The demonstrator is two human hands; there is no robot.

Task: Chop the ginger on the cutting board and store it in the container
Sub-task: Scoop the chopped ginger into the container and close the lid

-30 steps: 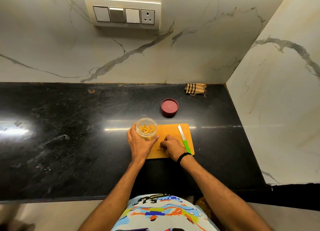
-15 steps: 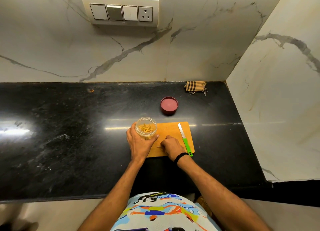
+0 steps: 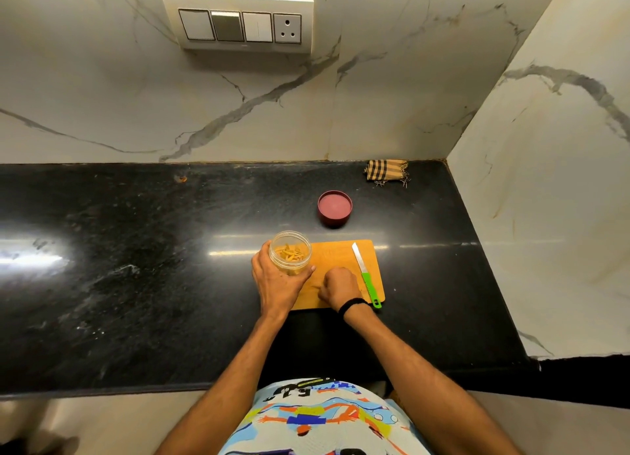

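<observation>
Left hand (image 3: 276, 284) is wrapped round the clear jar (image 3: 289, 267) at the cutting board's (image 3: 335, 256) left edge, with ginger strips (image 3: 289, 252) inside. Right hand (image 3: 339, 289) is on the board with its fingers curled under, can't tell if it's pinching anything. The green-handled knife (image 3: 365, 274) lies just beside it, and the maroon lid (image 3: 334, 207) sits toward the table's (image 3: 136, 250) back edge.

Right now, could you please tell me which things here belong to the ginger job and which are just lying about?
For the job: clear container of ginger strips, held by the left hand; cutting board under the right hand; green-handled knife; red lid.
Lying about: checked cloth; wall switch panel.
</observation>
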